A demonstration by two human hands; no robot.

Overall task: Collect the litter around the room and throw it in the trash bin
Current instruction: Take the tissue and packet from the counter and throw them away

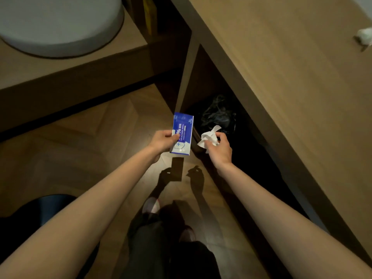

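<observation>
Two pieces of litter are held over the floor (100,141) beside the desk (291,77). The trash bin (218,115), black-lined and in shadow under the desk, lies at 1 o'clock from the hands. The left hand (164,140) pinches a blue wipe packet (182,133) between closed fingers; the right hand (220,150) closes its fingers on a crumpled white tissue (208,136). Risks: the light tissue may drift past the dark bin mouth; the packet may strike the desk edge. Another crumpled scrap (364,37) at 2 o'clock could be overlooked.
</observation>
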